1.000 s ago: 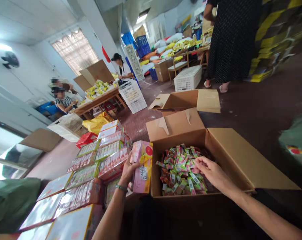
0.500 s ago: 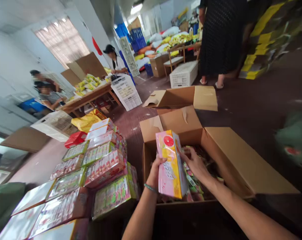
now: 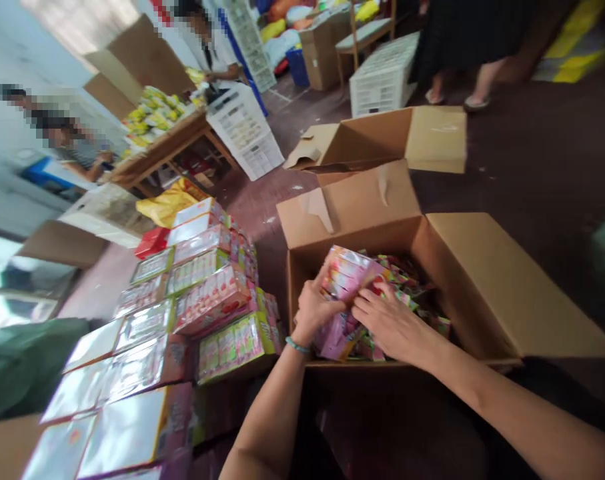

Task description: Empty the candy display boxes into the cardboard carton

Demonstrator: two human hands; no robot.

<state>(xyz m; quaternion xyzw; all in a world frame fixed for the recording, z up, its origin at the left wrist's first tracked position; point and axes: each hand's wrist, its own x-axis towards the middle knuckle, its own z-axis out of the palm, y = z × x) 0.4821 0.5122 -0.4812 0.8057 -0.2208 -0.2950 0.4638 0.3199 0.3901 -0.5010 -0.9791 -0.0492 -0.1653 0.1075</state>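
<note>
1. Pink box [image 3: 343, 279], one, tilted between the two hands over the mouth of an open carton [image 3: 475, 277]; its contents cannot be told.
2. Both hands meet at this box: the left hand [image 3: 318, 310] is clamped on its left side, while the right hand [image 3: 388, 321] has bent fingers against its right side, gripping or only pressing, I cannot tell.
3. Beneath and beyond the hands, the carton holds loose small packets [image 3: 409, 297], green and pink, too many and too overlapped to count.
4. Farther out, past the hands, stands one more open carton [image 3: 375, 137], its bottom hidden.
5. Left of the left hand are stacked boxes [image 3: 209, 297], several with rows of packets showing on top; overlap prevents a full count.
6. Far ahead and left of the hands, one wooden table [image 3: 158, 151] bears a heap of yellow packets [image 3: 155, 115].
</note>
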